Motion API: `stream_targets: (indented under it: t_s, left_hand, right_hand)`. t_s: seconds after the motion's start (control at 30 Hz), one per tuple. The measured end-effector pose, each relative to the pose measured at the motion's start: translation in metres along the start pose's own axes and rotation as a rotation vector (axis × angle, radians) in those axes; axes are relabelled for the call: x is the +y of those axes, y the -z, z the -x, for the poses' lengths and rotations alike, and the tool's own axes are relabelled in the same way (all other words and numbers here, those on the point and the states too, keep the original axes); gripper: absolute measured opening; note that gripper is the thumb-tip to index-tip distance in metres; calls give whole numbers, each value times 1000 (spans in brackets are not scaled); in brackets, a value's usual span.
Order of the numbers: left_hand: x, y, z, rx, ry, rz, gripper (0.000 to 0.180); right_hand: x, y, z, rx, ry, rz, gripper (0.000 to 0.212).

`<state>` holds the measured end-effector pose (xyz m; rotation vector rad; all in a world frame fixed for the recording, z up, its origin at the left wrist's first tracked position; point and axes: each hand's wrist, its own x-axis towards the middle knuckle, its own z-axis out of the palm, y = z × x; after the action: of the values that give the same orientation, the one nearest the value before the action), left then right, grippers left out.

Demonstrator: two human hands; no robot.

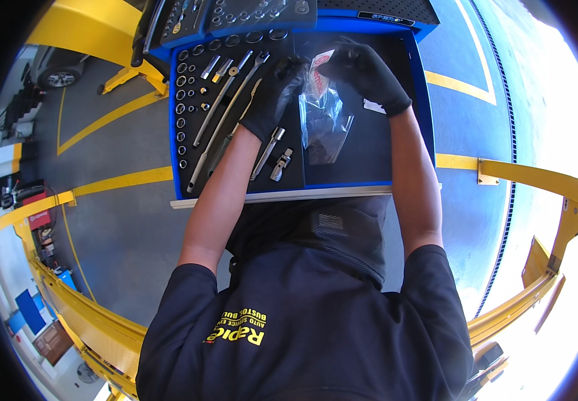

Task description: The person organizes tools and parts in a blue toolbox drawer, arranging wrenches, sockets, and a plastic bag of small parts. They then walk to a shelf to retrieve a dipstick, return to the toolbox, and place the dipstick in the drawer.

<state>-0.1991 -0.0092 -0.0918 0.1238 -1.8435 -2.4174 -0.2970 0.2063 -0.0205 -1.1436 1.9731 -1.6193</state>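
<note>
A clear plastic bag [326, 127] with a red-and-white label [319, 72] hangs over the right half of an open drawer. Black gloves cover both hands. My right hand [364, 75] pinches the bag near its labelled upper end. At the bag's left edge, my left hand [279, 92] has its fingers curled and pressed together on the plastic. Beneath and left of that hand, long chrome wrenches and bars [218, 110] lie in the dark tray. A universal joint [281, 165] and a long socket [268, 154] rest beside my left forearm.
Rows of sockets [181, 108] line the blue drawer's left side [174, 144]. Below my right wrist lies a small white paper [373, 106]. More tools sit in an upper tray [235, 17]. Yellow lift arms [536, 179] stand to both sides, and a car wheel [60, 77] shows far left.
</note>
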Motion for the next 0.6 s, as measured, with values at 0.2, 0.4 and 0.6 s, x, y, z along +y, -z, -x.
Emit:
stream_targets:
  t_s: [0.2,0.4,0.6]
  left_hand:
    - [-9,6,-7,-29,28,179,23]
    - [-3,0,-3,5,21,132,25]
    - [3,0,-1,-24,4,172,21]
  right_hand:
    - [-5,-1,0,76,-29,35,29]
    - [1,-3,1,118,10,46,25]
    - [-6,3,0,61,-60,113,29]
